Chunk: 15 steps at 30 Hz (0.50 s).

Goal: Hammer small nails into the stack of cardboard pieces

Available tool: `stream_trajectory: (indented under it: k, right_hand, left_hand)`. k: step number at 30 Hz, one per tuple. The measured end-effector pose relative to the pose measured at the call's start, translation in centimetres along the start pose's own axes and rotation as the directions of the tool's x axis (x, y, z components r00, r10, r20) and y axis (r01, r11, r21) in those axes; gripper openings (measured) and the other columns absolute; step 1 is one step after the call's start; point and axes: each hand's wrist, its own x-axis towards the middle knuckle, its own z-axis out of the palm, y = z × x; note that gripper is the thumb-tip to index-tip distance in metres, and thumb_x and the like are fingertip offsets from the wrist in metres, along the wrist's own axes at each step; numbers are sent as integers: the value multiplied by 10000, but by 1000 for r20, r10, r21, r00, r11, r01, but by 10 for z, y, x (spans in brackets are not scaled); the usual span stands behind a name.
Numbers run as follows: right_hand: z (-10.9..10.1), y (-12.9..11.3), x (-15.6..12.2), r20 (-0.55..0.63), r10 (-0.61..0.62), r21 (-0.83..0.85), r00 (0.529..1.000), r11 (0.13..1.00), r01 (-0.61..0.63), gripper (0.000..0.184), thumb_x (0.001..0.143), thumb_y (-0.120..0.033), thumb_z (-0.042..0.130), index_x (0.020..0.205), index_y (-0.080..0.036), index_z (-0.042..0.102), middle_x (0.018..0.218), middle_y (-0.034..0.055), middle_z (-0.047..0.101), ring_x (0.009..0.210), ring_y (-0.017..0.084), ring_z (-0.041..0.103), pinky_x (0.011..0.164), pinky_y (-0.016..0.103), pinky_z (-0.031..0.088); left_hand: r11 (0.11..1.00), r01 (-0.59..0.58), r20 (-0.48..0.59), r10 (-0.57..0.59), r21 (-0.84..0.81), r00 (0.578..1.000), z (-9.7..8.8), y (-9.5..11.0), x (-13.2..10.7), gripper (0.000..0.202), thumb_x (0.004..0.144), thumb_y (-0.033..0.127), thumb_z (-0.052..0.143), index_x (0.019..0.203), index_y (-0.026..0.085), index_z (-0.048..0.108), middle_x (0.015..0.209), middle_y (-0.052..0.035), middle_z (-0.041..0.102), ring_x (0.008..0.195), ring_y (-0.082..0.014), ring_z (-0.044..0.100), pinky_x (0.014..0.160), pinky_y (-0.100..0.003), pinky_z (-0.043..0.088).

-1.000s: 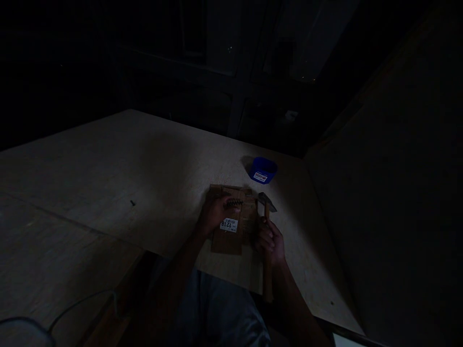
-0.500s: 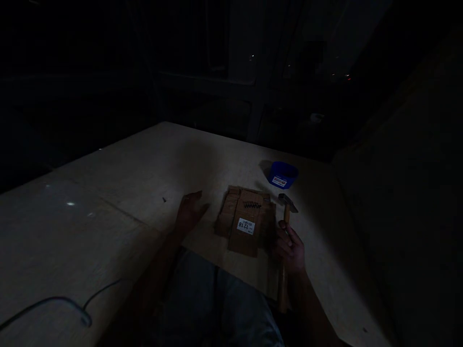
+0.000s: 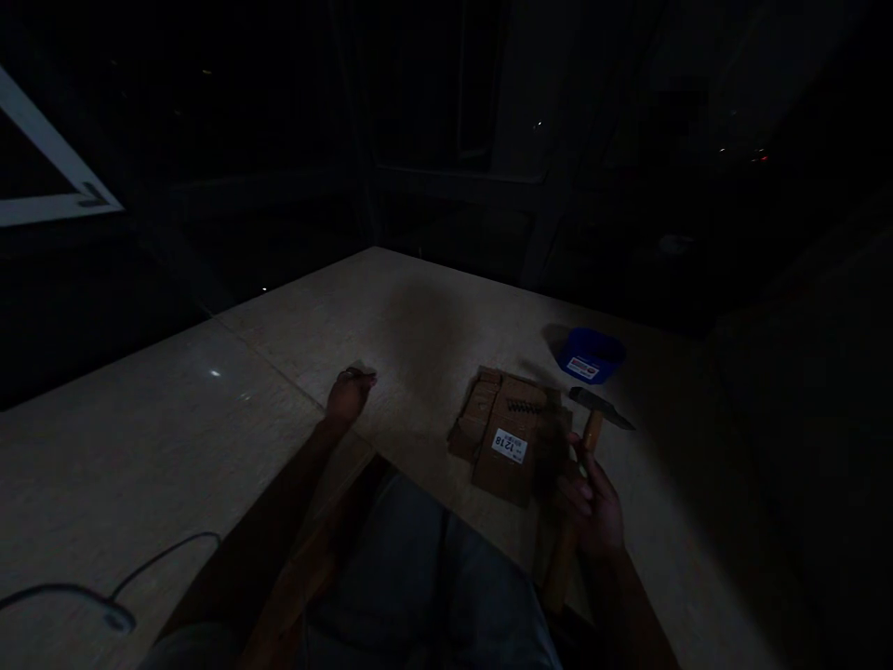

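My right hand (image 3: 592, 502) is closed around the wooden handle of a hammer (image 3: 593, 428), whose dark metal head points up and away from me. It is beside a stack of flattened brown cardboard (image 3: 503, 475). A row of several small dark screws or nails (image 3: 523, 407) lies on the cardboard, above a white label (image 3: 509, 446) marked 1218. Left of the stack, my left hand (image 3: 349, 395) rests low at the pale surface with its fingertips pinched together. Whatever is between those fingers is too dark and small to make out.
A blue plastic tub (image 3: 592, 355) with a white label stands behind the cardboard. At the lower left, a thin cable (image 3: 76, 590) curves across the pale tabletop (image 3: 230, 447). Dark window frames rise beyond its far edges; a light frame (image 3: 56, 207) shows at upper left.
My left hand has gone from spread fingers to a pinch, where a small dark piece lay on the surface. The view has turned left. My right hand keeps the hammer.
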Motion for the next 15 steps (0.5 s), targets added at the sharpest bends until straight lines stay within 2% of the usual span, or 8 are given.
stream_trajectory:
  k: [3, 6, 8, 10, 12, 15]
  right_hand:
    - [3, 0, 1, -6, -22, -64, 1000, 998, 21, 290, 852, -415, 728, 1106, -296, 655, 505, -131, 227, 352, 46, 138, 306, 114, 233]
    - [7, 2, 3, 5, -31, -82, 1000, 996, 31, 325, 854, -480, 714, 1119, -302, 654, 489, -128, 269, 343, 50, 186, 318, 128, 250]
    - [9, 3, 5, 31, -29, -34, 999, 999, 30, 347, 868, -511, 681, 1140, -297, 651, 484, -120, 328, 343, 55, 235, 329, 138, 270]
    - [9, 4, 7, 57, -32, 24, 998, 999, 30, 349, 884, -502, 655, 1164, -295, 644, 498, -105, 413, 350, 62, 293, 341, 151, 302]
    - [7, 5, 8, 72, -27, 61, 997, 998, 23, 334, 893, -461, 648, 1178, -288, 638, 534, -87, 494, 368, 71, 358, 352, 165, 332]
    - [3, 5, 9, 90, -16, 103, 996, 995, 7, 311, 896, -396, 663, 1182, -278, 629, 580, -79, 539, 407, 76, 420, 367, 168, 353]
  left_hand:
    - [990, -140, 143, 139, -4, 980, -6, -15, 13, 255, 826, 266, 537, 937, 182, 751, 999, -118, 714, 1036, -240, 627, 1019, -392, 472]
    - [979, -202, 278, 196, -7, 940, -16, -36, 25, 282, 785, 216, 488, 898, 212, 746, 985, -98, 720, 955, -224, 651, 954, -379, 518]
    - [971, -239, 347, 219, 14, 912, -23, -47, 33, 272, 768, 235, 480, 847, 226, 739, 966, -85, 728, 949, -237, 664, 941, -395, 525]
    - [962, -270, 394, 235, 36, 889, -28, -53, 37, 289, 784, 276, 466, 861, 217, 738, 999, -94, 733, 983, -265, 671, 947, -414, 519]
    - [958, -270, 392, 213, 95, 895, -31, -55, 37, 326, 811, 303, 437, 894, 204, 736, 1054, -115, 724, 1014, -295, 666, 953, -435, 509]
    - [952, -242, 354, 165, 187, 920, -33, -48, 32, 362, 816, 294, 400, 940, 180, 720, 1120, -152, 697, 1079, -334, 638, 952, -463, 501]
